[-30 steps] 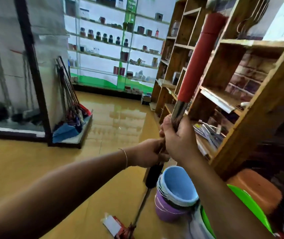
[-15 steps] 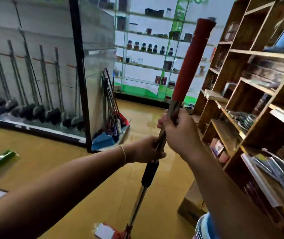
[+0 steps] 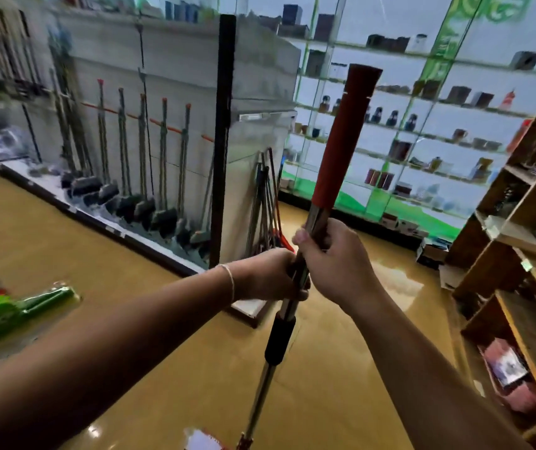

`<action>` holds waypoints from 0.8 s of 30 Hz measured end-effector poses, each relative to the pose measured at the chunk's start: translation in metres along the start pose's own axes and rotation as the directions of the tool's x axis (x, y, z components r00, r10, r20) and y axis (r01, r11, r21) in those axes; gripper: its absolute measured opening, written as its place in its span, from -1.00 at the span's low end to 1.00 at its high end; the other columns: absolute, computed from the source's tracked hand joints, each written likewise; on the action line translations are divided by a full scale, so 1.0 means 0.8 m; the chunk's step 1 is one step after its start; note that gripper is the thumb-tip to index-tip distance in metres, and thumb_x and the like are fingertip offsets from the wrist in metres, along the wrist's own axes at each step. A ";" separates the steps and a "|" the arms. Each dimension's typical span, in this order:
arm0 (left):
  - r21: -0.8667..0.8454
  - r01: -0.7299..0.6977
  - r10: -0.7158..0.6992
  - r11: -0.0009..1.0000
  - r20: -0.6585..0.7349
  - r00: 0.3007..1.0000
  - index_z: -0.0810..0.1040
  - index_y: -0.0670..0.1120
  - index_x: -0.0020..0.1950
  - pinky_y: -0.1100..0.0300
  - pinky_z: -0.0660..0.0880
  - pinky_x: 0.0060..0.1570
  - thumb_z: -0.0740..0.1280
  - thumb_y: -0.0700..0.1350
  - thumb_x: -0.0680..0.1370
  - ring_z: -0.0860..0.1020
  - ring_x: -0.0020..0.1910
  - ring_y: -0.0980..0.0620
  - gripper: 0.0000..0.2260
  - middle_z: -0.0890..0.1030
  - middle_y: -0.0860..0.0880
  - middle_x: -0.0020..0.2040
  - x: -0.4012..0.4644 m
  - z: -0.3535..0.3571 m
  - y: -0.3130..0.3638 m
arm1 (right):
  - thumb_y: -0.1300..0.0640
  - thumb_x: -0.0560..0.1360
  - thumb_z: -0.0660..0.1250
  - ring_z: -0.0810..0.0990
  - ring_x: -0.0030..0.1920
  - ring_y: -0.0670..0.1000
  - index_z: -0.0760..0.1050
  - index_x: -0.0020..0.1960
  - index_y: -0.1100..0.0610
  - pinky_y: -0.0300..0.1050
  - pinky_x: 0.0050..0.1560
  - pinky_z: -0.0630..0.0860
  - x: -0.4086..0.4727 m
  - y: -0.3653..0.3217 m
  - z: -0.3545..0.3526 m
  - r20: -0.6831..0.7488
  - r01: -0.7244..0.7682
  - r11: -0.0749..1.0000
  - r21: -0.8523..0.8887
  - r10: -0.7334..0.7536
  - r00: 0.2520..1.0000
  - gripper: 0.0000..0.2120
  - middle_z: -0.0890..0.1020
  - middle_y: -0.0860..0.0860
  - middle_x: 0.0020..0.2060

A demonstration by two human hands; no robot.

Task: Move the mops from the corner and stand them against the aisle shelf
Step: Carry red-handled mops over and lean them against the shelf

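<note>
I hold a mop (image 3: 338, 151) upright in front of me; it has a red foam grip on top, a shiny metal pole and a black sleeve lower down. My right hand (image 3: 335, 261) grips the pole just under the red grip. My left hand (image 3: 270, 274) grips the pole right below it. The mop's head is at the bottom frame edge, mostly cut off. Several more mops (image 3: 265, 203) lean bundled against the end of the grey aisle shelf (image 3: 260, 125) straight ahead.
A row of brooms (image 3: 143, 177) stands along the grey shelf's left side. Wooden shelving (image 3: 520, 248) runs close on my right. Glass shelves (image 3: 422, 125) with small goods line the back wall. A green object (image 3: 16, 306) lies on the glossy yellow floor at left.
My view has swung left, away from the wooden shelves and buckets, toward the grey aisle shelf. Both hands keep the same grip on the mop pole, which stays upright.
</note>
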State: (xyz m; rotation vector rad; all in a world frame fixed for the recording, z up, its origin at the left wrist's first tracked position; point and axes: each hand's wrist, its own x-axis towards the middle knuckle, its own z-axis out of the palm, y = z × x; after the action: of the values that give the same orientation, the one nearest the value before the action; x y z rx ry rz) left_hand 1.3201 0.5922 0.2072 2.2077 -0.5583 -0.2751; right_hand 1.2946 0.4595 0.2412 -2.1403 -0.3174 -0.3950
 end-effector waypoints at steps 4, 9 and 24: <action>0.003 0.038 -0.038 0.999 -0.042 0.998 0.56 -0.04 -0.11 0.05 0.59 0.02 0.43 -0.15 0.51 0.63 -0.11 0.02 -0.93 0.64 -0.04 -0.12 0.036 -0.042 -0.039 | -0.07 0.58 0.31 0.61 -0.11 -0.07 0.53 -0.08 0.00 0.06 -0.04 0.57 0.062 0.010 0.042 0.010 0.025 1.000 0.005 -0.025 1.000 -0.84 0.64 -0.07 -0.19; 0.010 0.062 -0.061 0.998 -0.012 0.998 0.54 -0.04 -0.07 -0.04 0.60 0.07 0.43 -0.11 0.52 0.65 -0.02 -0.06 -0.92 0.65 -0.06 -0.06 0.094 -0.097 -0.097 | -0.12 0.57 0.29 0.67 -0.12 -0.02 0.57 -0.09 0.03 0.19 0.00 0.60 0.146 0.027 0.098 0.012 0.024 0.999 0.045 -0.024 1.000 -0.76 0.69 -0.02 -0.20; -0.173 0.045 -0.048 0.984 -0.016 0.999 0.56 -0.05 -0.03 -0.04 0.53 -0.08 0.36 -0.09 0.54 0.53 -0.19 -0.07 -0.94 0.57 -0.11 -0.14 0.219 -0.310 -0.256 | -0.10 0.56 0.30 0.63 -0.24 -0.11 0.53 -0.15 -0.03 0.04 -0.18 0.57 0.392 0.040 0.267 0.106 0.108 0.993 0.056 -0.113 0.988 -0.82 0.65 -0.08 -0.27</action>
State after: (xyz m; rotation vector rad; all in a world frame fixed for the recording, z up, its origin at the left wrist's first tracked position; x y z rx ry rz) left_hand 1.6277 0.7905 0.2063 2.0554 -0.4552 -0.3136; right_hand 1.6281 0.6429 0.2264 -2.1051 -0.5053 -0.3300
